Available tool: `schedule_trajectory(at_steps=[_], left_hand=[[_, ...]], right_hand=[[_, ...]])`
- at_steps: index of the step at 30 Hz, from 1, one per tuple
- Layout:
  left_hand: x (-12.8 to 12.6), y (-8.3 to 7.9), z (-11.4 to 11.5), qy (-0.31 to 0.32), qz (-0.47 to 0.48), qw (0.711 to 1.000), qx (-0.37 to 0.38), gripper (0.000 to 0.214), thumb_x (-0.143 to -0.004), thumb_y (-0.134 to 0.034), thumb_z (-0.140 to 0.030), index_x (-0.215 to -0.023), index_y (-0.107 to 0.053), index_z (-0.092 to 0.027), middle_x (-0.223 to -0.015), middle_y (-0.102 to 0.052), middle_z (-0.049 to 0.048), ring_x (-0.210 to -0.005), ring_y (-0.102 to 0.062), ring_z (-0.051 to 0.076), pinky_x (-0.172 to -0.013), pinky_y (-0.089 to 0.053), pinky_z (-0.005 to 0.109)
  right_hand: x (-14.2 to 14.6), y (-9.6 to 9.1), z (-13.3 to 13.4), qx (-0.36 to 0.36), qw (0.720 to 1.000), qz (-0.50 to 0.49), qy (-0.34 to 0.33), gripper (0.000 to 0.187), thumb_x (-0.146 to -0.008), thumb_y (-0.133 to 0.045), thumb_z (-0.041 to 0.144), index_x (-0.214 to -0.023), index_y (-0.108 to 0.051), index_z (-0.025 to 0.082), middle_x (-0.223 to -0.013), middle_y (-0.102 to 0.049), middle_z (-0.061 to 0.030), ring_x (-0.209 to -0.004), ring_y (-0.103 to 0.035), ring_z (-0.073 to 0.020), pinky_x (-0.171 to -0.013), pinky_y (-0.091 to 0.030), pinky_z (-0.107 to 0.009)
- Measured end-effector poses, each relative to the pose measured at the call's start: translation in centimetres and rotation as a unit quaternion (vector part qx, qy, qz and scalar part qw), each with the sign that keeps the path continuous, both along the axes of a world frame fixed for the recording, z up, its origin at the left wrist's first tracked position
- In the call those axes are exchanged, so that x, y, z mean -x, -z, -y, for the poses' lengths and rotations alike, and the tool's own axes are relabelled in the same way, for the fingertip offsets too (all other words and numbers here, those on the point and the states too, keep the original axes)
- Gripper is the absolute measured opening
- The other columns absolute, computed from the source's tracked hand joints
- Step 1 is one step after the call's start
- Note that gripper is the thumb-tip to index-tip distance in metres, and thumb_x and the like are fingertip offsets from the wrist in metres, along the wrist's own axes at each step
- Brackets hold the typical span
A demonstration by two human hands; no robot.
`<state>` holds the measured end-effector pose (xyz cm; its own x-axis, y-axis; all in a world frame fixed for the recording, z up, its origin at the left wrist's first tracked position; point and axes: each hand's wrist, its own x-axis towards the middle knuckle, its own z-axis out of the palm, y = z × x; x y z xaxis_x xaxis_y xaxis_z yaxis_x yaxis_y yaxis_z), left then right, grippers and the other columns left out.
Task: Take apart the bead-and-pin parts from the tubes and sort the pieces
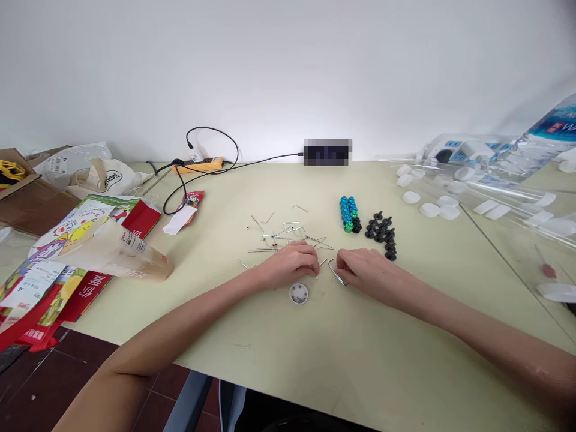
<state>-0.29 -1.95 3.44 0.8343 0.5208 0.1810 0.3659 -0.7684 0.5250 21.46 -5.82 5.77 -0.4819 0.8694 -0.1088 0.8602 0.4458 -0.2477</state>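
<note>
My left hand (290, 264) is closed with the fingertips pressed down together; a thin metal rod pokes out from under them. Facing it across a small gap is my right hand (362, 265), its fingers curled; whatever they may hold is hidden. A bent metal rod (337, 273), like a hex key, lies right at the right fingertips. Behind my left hand, thin metal rods (265, 250) are scattered in a loose heap, some with small red or dark bits. A round white cap (299, 294) with small metal pieces in it sits just in front of that hand.
Blue and green knobs (346, 213) stand in rows beside black knobs (381, 229). Clear tubes with white caps (429, 210) and a water bottle (535, 144) lie right. A phone (327, 152) leans against the wall. At left are a drink cup (139, 255), bags and an orange power strip (198, 165).
</note>
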Motion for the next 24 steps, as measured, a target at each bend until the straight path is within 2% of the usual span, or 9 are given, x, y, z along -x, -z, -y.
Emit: schedule_trajectory(at_steps=[4,8,14,17,19,24], left_hand=[[-0.1,0.1,0.1,0.004,0.004,1.0,-0.004,0.018,-0.09,-0.047,-0.017,-0.081,-0.064,-0.019,-0.088,-0.062,0.0025,-0.087,-0.052,0.014,-0.084,-0.041,0.026],[-0.4,0.2,0.1,0.002,0.008,1.0,0.001,0.015,-0.089,-0.049,-0.016,-0.082,-0.062,-0.019,-0.086,-0.062,0.0014,-0.086,-0.053,0.013,-0.085,-0.04,0.026],[-0.6,0.2,0.1,-0.008,0.01,1.0,0.015,0.011,-0.088,-0.051,-0.017,-0.084,-0.062,-0.018,-0.089,-0.062,0.0019,-0.088,-0.054,0.012,-0.085,-0.041,0.025],[-0.7,0.2,0.1,-0.012,0.008,1.0,0.028,0.013,-0.087,-0.052,-0.018,-0.082,-0.063,-0.019,-0.092,-0.062,0.0018,-0.089,-0.054,0.012,-0.084,-0.042,0.025],[-0.8,0.2,0.1,-0.008,0.008,0.999,0.038,0.012,-0.087,-0.052,-0.018,-0.082,-0.063,-0.019,-0.091,-0.062,0.0018,-0.088,-0.055,0.013,-0.083,-0.042,0.025],[-1.2,0.1,0.3,0.005,0.009,0.999,0.041,0.011,-0.086,-0.053,-0.018,-0.082,-0.063,-0.019,-0.09,-0.062,0.0023,-0.088,-0.055,0.013,-0.082,-0.043,0.027]], right_hand=[[0.1,-0.2,0.1,0.019,1.0,-0.011,0.012,0.022,-0.087,-0.034,0.019,-0.066,-0.037,0.02,-0.061,-0.05,-0.0001,-0.058,-0.045,-0.0146,-0.048,-0.019,-0.029],[-0.4,-0.1,-0.2,0.005,1.0,-0.009,-0.002,0.019,-0.087,-0.033,0.016,-0.07,-0.041,0.02,-0.067,-0.051,-0.001,-0.06,-0.046,-0.0152,-0.05,-0.022,-0.028],[-2.0,-0.7,-1.8,0.024,0.993,-0.038,-0.108,0.019,-0.086,-0.033,0.013,-0.083,-0.05,0.02,-0.089,-0.052,-0.0029,-0.071,-0.048,-0.0149,-0.058,-0.03,-0.026],[-2.0,-1.5,-2.1,0.051,0.99,-0.062,-0.12,0.024,-0.087,-0.03,0.014,-0.081,-0.052,0.022,-0.09,-0.052,-0.0021,-0.074,-0.048,-0.0154,-0.06,-0.031,-0.027],[-1.8,-1.9,-2.1,0.085,0.987,-0.087,-0.106,0.025,-0.087,-0.029,0.017,-0.079,-0.052,0.022,-0.089,-0.052,-0.0014,-0.077,-0.049,-0.0162,-0.061,-0.032,-0.027],[-1.7,-2.0,-2.2,0.187,0.972,-0.14,-0.008,0.02,-0.086,-0.032,0.023,-0.08,-0.051,0.024,-0.084,-0.052,-0.0006,-0.073,-0.049,-0.0163,-0.055,-0.035,-0.025]])
